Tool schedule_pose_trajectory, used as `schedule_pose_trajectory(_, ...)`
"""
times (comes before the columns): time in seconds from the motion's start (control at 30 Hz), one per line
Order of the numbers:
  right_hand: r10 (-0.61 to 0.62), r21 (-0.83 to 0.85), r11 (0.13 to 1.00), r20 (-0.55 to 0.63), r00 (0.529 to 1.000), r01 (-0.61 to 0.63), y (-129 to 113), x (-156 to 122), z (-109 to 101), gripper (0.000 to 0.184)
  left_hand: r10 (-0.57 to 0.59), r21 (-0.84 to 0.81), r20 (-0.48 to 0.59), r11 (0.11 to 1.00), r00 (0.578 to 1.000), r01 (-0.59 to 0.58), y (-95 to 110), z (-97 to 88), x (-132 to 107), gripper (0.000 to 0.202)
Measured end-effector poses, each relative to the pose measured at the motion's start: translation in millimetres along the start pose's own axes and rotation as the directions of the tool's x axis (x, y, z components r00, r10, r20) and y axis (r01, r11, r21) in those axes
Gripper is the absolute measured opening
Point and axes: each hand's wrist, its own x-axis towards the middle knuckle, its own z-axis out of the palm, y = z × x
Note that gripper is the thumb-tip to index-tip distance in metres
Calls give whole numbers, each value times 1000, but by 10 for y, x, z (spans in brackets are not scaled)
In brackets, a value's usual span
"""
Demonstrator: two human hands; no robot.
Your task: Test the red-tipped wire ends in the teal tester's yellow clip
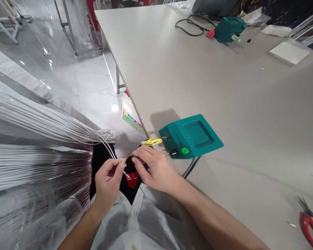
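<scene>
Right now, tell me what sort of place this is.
Probably a wiring workshop: bundled white cables at left, with a teal benchtop device and red-handled scissors on the table.

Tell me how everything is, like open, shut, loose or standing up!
Left hand: pinched shut on a thin red wire end
Right hand: curled, anything held unclear
White cables: bunched, ends loose
Near green box: resting on the table
Green button: lit or unlit, can't tell
Yellow crocodile clip: attached to near green box
Far green box: resting farther back
Red-handled scissors: lying flat
</scene>
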Motion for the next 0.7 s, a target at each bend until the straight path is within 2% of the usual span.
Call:
schedule_pose_trajectory(0.1,-11,102,995,17,1000,10,2,-8,29,15,6,-5,41,1000,999,-5,4,-17,2,13)
schedule_pose_trajectory(0.2,-74,79,994,21,997,72,35,-23,86,13,28,15,100,999,995,-30,5,-18,12,12)
schedule_pose_trajectory(0.3,-192,-98,977,2,981,191,60,-29,114,18,39,31,145,999,989,-44,6,-20,31,10)
schedule_pose_trajectory(0.37,-265,-246,934,15,964,261,54,-23,106,19,38,23,159,999,987,-42,11,-15,39,10)
schedule_pose_trajectory(0.43,-289,-339,899,20,957,278,33,-15,79,20,37,16,159,999,987,-40,24,1,41,10)
schedule_pose_trajectory(0.53,-223,-316,925,-9,975,209,-2,-9,17,20,14,-9,138,1000,990,-12,63,36,42,9)
schedule_pose_trajectory(0.7,-49,-95,995,-135,990,36,-50,-23,-118,17,-86,-101,104,990,991,97,131,63,61,8)
